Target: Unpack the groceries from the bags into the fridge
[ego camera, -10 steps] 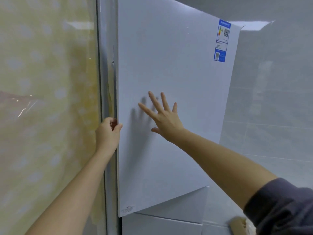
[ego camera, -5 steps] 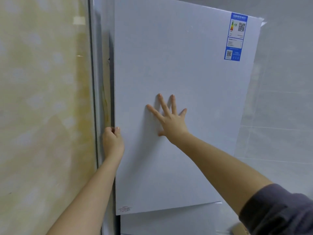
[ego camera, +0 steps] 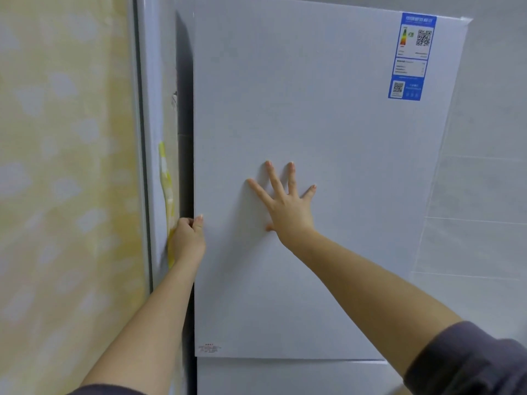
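Left hand [ego camera: 188,238] curled on left edge of fridge door [ego camera: 313,252], thumb on front; right hand [ego camera: 285,206] flat, fingers spread, mid-door; narrow dark gap beside patterned curtain [ego camera: 65,195]; tiled wall [ego camera: 484,195] right

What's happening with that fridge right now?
A person has both hands on the upper fridge door. The right hand lies flat against its front with fingers spread, and the left hand is curled around the door's left edge. The door looks shut or very nearly so. No groceries or bags are in view.
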`<state>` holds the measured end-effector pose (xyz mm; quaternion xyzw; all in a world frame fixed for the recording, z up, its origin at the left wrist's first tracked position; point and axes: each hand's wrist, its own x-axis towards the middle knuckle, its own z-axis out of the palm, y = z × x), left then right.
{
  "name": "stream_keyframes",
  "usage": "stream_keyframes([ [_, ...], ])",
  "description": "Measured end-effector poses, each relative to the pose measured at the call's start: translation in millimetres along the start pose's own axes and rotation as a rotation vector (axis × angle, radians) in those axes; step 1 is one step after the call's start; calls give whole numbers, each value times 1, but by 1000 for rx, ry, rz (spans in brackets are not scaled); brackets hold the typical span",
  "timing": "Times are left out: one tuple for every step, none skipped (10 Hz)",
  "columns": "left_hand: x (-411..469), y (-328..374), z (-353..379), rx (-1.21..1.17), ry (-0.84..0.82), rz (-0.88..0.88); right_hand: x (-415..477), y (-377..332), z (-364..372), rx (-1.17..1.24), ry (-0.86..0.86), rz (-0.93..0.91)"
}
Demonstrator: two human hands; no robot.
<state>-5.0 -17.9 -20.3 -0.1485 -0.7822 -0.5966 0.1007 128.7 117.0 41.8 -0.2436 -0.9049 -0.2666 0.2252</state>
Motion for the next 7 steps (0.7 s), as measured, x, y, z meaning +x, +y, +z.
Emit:
stream_keyframes([
  [3,1,4,48,9,-5,5,-2,4,1,-7,4],
  [9,1,8,104,6,17,11,-3,8,-7,0,13],
  [18,0,13,168,-1,37,16,-5,11,-7,-5,18],
  [18,-3,19,176,35,43,17,-5,13,-3,-3,21],
  [17,-6,24,122,38,38,19,-5,19,-16,-5,38],
  [4,4,23,143,-5,26,15,-5,8,-32,-11,8],
  [-15,28,21,181,9,213,-1,9,12,-9,39,-1],
])
